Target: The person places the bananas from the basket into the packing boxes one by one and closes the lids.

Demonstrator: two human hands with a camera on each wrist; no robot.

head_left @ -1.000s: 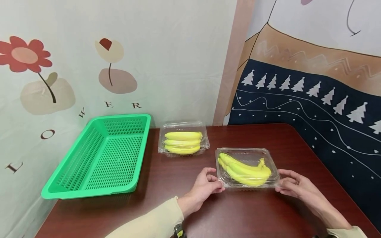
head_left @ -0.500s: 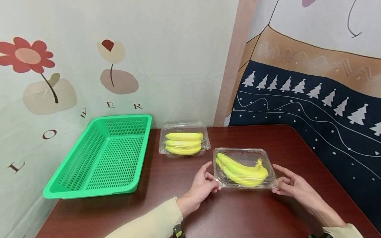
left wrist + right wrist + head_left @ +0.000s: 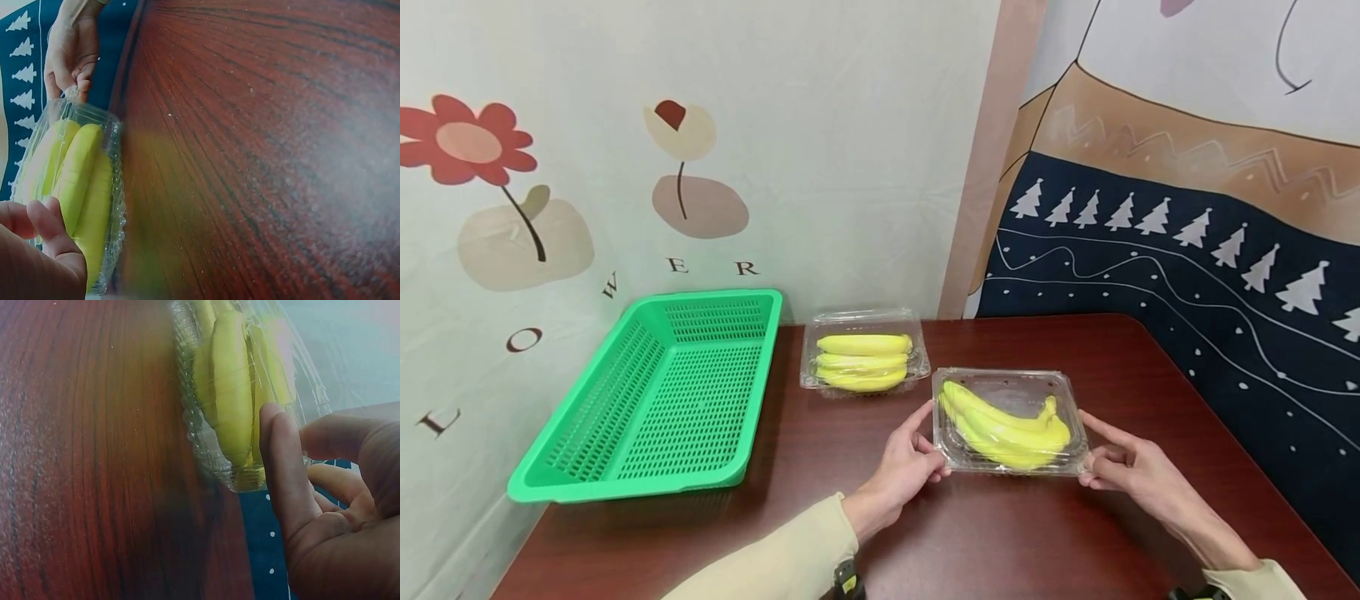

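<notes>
Both hands are at a clear plastic clamshell box with a bunch of yellow bananas inside. My left hand pinches its near left corner between thumb and fingers. At the near right corner my right hand pinches the rim, its index finger stretched along the side. In the left wrist view the lid looks closed over the bananas, and a yellow reflection lies on the table beside the box. The right wrist view shows the right thumb against the box's end; some other fingers are partly hidden.
A second clear box of bananas stands at the back of the dark red table, near the wall sheet. To the left is a green perforated basket, with nothing inside. A dark blue patterned cloth hangs along the right side.
The box of bananas has moved a little to the left, with both hands still holding its near corners. The second box and the basket stay where they were.
</notes>
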